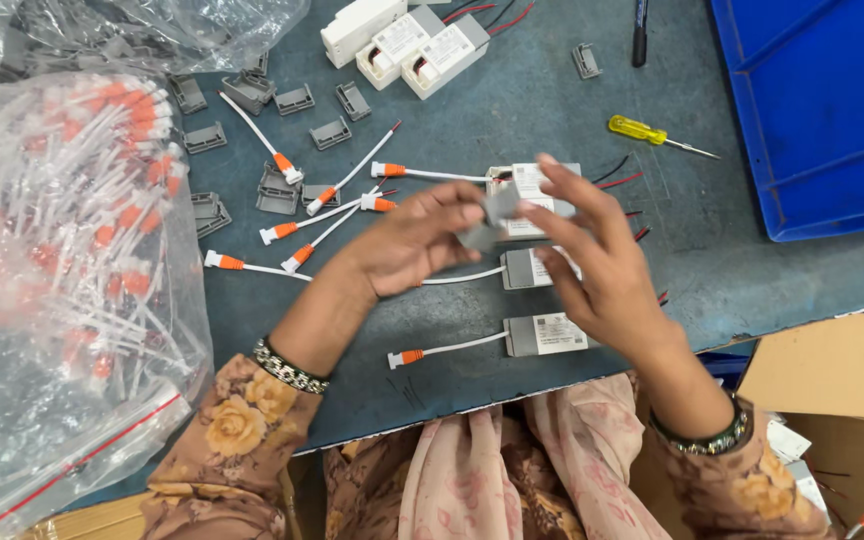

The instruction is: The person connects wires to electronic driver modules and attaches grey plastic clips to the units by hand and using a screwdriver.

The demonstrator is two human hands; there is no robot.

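Head view, read from left to right: a clear bag of white cables with orange plugs [62, 280] is seen at the desk's [512, 110] left edge, with loose grey clips [277, 190] just beside it. At the middle, a small grey clip [487, 220] is pinched between the left hand [417, 240] and the right hand [592, 255], above three white boxes with cables [542, 335]. A yellow screwdriver [642, 130] and a blue tray [822, 110] are seen further right.
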